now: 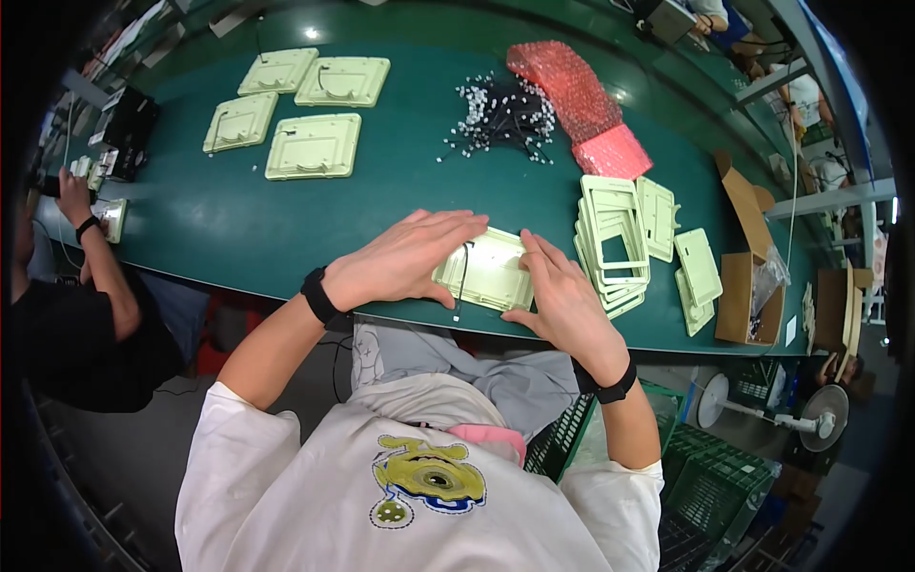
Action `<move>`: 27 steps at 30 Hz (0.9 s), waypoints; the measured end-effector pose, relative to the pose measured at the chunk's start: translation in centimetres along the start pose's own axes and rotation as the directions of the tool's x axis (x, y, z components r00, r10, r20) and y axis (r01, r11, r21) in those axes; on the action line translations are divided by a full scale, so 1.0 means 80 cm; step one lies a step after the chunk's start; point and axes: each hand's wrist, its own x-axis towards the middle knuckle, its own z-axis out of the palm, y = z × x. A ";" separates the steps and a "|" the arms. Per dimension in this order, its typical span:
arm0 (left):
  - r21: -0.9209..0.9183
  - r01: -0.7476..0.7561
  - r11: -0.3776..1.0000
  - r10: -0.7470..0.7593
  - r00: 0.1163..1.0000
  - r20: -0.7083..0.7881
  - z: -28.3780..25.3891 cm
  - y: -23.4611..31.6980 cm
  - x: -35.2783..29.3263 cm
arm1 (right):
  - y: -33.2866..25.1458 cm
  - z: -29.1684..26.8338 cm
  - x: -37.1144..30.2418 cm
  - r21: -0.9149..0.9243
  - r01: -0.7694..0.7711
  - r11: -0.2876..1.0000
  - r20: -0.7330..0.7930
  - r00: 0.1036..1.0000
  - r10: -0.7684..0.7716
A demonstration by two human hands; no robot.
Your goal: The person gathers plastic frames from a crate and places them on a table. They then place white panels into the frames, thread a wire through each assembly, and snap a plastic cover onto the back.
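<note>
A pale green plastic panel (498, 272) lies at the table's front edge between my two hands. My left hand (408, 259) grips its left side, thumb near the front edge and fingers over the far corner. My right hand (569, 300) holds the right side, its fingers at the far right corner and its thumb by the near edge. A thin black cable (463, 278) with a small white connector runs across the panel's left part and hangs past its near edge. The fingertips partly hide the panel's corners.
Several similar panels (313, 148) lie at the far left. Beyond my hands sit a heap of black cables (502, 116) and red bubble wrap (572, 91). Stacked pale green frames (615, 234) and an open cardboard box (748, 296) stand right. A co-worker's hand (73, 197) is at the left.
</note>
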 end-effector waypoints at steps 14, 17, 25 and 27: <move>-0.014 -0.001 1.000 0.001 1.000 -0.024 0.005 -0.002 -0.006 | -0.009 -0.003 0.005 -0.008 0.035 0.999 0.003 0.999 -0.035; 0.094 -0.054 0.994 0.059 0.997 -0.051 -0.005 0.015 -0.014 | -0.014 -0.006 0.012 -0.028 0.052 0.998 -0.005 0.999 -0.053; 0.310 0.066 0.948 -0.077 0.997 0.023 -0.042 0.017 -0.113 | -0.103 0.036 0.061 0.002 0.222 0.975 0.012 0.975 -0.222; 0.313 0.077 0.947 -0.077 0.997 -0.011 -0.059 0.000 -0.154 | -0.130 0.064 0.079 -0.061 0.290 0.955 -0.054 0.954 -0.294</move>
